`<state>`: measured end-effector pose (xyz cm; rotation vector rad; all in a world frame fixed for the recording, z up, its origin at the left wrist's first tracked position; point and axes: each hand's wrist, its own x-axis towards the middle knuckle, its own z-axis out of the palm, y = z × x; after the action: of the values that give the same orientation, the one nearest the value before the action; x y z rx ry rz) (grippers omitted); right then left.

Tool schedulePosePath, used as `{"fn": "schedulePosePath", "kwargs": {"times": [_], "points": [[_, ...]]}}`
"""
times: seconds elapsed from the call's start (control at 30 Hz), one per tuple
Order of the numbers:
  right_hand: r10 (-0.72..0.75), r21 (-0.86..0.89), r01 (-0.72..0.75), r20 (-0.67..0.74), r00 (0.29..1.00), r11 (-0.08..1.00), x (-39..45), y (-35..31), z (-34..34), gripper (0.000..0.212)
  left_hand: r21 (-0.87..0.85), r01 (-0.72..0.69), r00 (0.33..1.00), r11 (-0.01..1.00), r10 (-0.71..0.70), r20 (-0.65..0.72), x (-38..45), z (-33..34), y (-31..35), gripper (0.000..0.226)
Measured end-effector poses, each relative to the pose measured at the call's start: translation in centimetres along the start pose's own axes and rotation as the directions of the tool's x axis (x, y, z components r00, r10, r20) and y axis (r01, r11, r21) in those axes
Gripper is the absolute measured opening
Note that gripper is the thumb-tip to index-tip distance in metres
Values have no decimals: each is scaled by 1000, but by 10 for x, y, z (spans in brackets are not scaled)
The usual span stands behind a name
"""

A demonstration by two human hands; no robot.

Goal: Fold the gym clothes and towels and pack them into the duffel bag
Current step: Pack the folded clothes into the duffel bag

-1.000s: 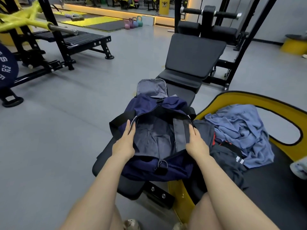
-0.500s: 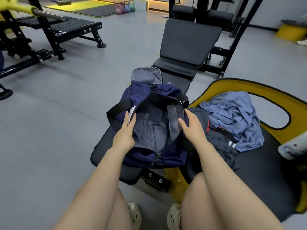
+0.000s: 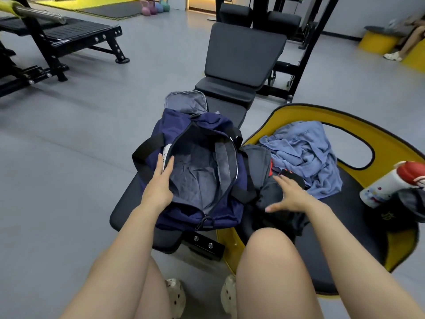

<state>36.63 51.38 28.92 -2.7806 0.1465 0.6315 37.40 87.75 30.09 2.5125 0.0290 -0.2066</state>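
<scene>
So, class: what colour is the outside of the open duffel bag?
Navy blue; the duffel bag shows best in the head view.

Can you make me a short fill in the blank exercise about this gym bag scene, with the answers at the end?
1. The navy duffel bag lies unzipped on a black ____.
2. The left hand rests on the bag's rim, while the right hand reaches over the ____ clothes.
3. The crumpled blue towel lies on a seat with a ____ frame.
4. The water bottle has a ____ cap.

Missing words: bench; dark; yellow; red
</scene>
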Motion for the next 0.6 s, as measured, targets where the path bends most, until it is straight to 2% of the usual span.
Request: {"fn": "schedulePosePath", "kwargs": {"times": [0.07,0.13,0.2,0.27,0.37,0.43,0.5,0.6], "points": [[4,-109,6,93,996,994,-5,9,10,128,2,6,1000,1000,-6,-2,2,2,1,102],[-23,-174,26,20,1000,984,-8,13,20,124,6,9,1000,1000,-9,-2,3,3,2,103],[-29,-139,13,-112,993,990,-10,17,25,115,7,5,1000,1000,-5,-3,4,5,3,103],[16,-81,-30,-173,985,996,-9,20,25,110,9,4,1000,1000,-4,-3,5,6,3,102],[98,11,-98,-169,981,995,-2,27,19,102,5,11,1000,1000,-11,4,6,7,3,102],[113,78,-103,-134,984,992,2,33,14,84,5,9,1000,1000,-9,7,7,7,4,102],[53,76,-44,-121,991,996,4,35,11,68,10,0,1000,1000,0,3,8,7,5,101],[-90,13,93,-147,985,996,9,27,1,59,20,-10,1000,1000,10,3,9,7,6,100]]}}
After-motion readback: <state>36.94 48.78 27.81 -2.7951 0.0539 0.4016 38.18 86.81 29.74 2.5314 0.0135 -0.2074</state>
